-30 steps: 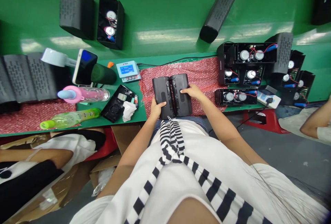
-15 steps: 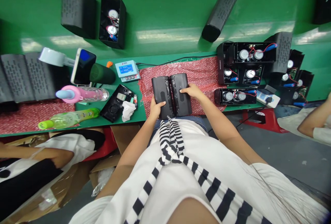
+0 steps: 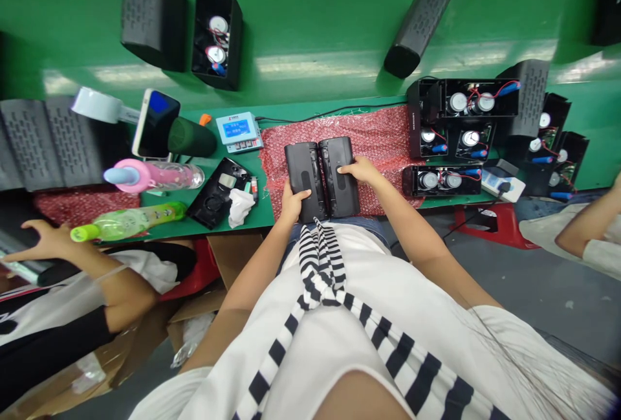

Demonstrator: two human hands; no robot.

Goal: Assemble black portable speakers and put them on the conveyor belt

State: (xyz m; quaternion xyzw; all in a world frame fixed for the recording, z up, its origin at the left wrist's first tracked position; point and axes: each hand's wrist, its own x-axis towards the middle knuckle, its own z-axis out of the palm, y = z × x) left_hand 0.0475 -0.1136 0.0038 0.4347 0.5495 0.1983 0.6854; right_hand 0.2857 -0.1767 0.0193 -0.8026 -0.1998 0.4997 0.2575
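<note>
Two black plastic speaker housing halves stand side by side in front of my waist, over the red bubble wrap [image 3: 383, 132]. My left hand [image 3: 294, 203] grips the left housing half [image 3: 301, 158] near its lower left edge, thumb across its face. Around the outer edge of the right housing half [image 3: 343, 197], my right hand [image 3: 361, 169] is closed, its thumb on the face. A narrow gap runs between the halves. The fingers behind both pieces are hidden.
Left are a blue-screened tester [image 3: 239, 132], an open black casing [image 3: 218, 190], a pink-topped bottle [image 3: 155, 176] and a green bottle [image 3: 136, 221]. Open speaker housings [image 3: 478, 98] with wiring stack up on the right. A co-worker's hand [image 3: 48, 242] is at far left.
The speakers on the green surface at the back have shifted slightly right. The left co-worker's arm has risen, its hand now spread near the green bottle. My hands hold still.
</note>
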